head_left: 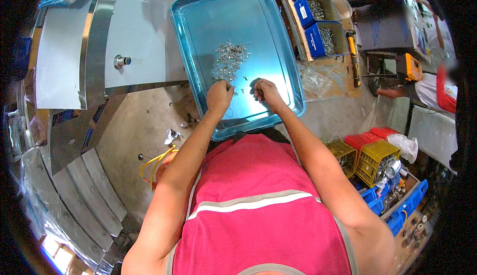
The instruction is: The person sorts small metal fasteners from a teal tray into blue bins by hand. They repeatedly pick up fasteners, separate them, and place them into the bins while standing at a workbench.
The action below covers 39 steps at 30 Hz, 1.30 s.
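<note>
My left hand [220, 95] and right hand [267, 92] are both down inside the blue tray [285, 83], near its closer rim. The left fingers are curled together at the edge of the pile of small metal screws [230, 60], seemingly pinched on one or two, though the piece itself is too small to make out. The right fingers are bunched too, and I cannot tell whether they hold anything. A few loose screws lie between my hands.

I judge these pieces light, hard and stiff, nothing that would break, but small and smooth enough to slide on the glossy tray floor and slip from a loose pinch. Best taken singly by the shank or under the head, between thumb and fingertip.

Past the tray's right side, on the work surface [330, 73], stand blue bins [318, 39] in a row, each with a small white rectangular label on its front wall and grey fasteners inside. Just beside the tray lies a clear plastic bag [314, 80]. Lower right, yellow crates [375, 159] and a red crate [365, 138] sit on the floor.
</note>
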Each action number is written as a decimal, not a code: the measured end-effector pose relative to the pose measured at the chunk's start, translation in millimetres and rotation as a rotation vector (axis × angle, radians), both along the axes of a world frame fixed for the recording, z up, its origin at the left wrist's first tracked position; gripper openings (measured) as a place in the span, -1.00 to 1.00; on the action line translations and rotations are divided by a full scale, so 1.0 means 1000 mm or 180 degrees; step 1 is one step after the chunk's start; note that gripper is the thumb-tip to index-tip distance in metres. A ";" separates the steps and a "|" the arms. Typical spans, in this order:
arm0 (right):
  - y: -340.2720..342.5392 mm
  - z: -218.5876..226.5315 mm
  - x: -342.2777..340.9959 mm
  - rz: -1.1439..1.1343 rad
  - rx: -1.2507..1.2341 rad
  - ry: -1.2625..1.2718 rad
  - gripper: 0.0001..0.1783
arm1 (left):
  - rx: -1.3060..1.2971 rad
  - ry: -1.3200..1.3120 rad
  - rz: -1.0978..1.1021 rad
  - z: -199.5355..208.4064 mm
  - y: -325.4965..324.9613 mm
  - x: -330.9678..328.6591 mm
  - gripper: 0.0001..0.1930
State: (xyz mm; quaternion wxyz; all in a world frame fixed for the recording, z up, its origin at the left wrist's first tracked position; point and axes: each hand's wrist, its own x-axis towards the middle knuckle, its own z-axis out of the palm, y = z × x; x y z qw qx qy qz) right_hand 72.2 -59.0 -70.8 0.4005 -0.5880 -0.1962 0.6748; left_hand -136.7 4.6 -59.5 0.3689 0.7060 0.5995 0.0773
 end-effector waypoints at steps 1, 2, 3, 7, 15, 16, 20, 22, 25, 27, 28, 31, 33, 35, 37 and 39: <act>-0.001 0.001 0.002 -0.0024 -0.0063 0.0056 -0.75 | 0.0018 0.0030 -0.0030 -0.002 0.000 0.002 -0.74; -0.003 0.001 0.003 -0.0045 -0.0125 0.0118 -0.74 | 0.0008 0.0084 -0.0050 -0.006 -0.001 0.002 -0.75; -0.003 0.000 0.002 0.0033 -0.0070 0.0058 -0.73 | 0.0016 0.0128 -0.0056 -0.010 -0.001 0.001 -0.75; 0.001 -0.004 -0.009 0.0240 0.0122 -0.0255 -0.72 | -0.0899 -0.1281 0.0734 -0.025 0.000 -0.023 -0.81; 0.001 -0.002 -0.022 0.0116 0.0099 -0.0081 -0.71 | -0.2249 -0.2797 0.1404 -0.020 0.013 -0.044 -0.81; 0.001 -0.008 -0.022 0.0208 0.0099 -0.0261 -0.71 | -0.1579 -0.2152 0.0927 -0.018 0.014 -0.040 -0.78; -0.001 -0.048 -0.031 0.0611 0.0932 -0.2338 -0.74 | 0.0290 -0.0406 -0.0640 -0.018 0.027 -0.023 -0.71; 0.000 -0.064 -0.037 0.0726 0.0970 -0.2495 -0.72 | 0.0456 -0.0360 -0.0896 -0.019 0.027 -0.019 -0.70; -0.006 -0.060 -0.044 0.1004 0.0913 -0.2906 -0.69 | 0.0878 0.0356 -0.1650 -0.018 0.030 -0.014 -0.80; -0.007 -0.044 -0.049 0.1248 0.0772 -0.3003 -0.68 | 0.1367 0.0548 -0.1914 -0.016 0.030 -0.014 -0.88; -0.007 -0.035 -0.050 0.1301 0.0798 -0.3095 -0.68 | 0.1599 0.0610 -0.2042 -0.016 0.031 -0.015 -0.89; -0.006 -0.020 -0.056 0.1489 0.0805 -0.3258 -0.66 | 0.1870 0.0549 -0.2325 -0.019 0.034 -0.021 -0.90; -0.003 -0.022 -0.057 0.1577 0.0769 -0.3295 -0.66 | 0.1872 0.0582 -0.2487 -0.025 0.038 -0.020 -0.91; 0.000 -0.030 -0.059 0.1689 0.0632 -0.3185 -0.67 | 0.1717 0.0936 -0.2630 -0.028 0.041 -0.019 -0.91; 0.002 -0.041 -0.058 0.1627 0.0840 -0.3346 -0.50 | 0.1706 0.0891 -0.2552 -0.028 0.042 -0.019 -0.91; 0.005 -0.051 -0.057 0.1367 0.0962 -0.3170 -0.51 | 0.1692 0.0884 -0.2515 -0.026 0.042 -0.019 -0.90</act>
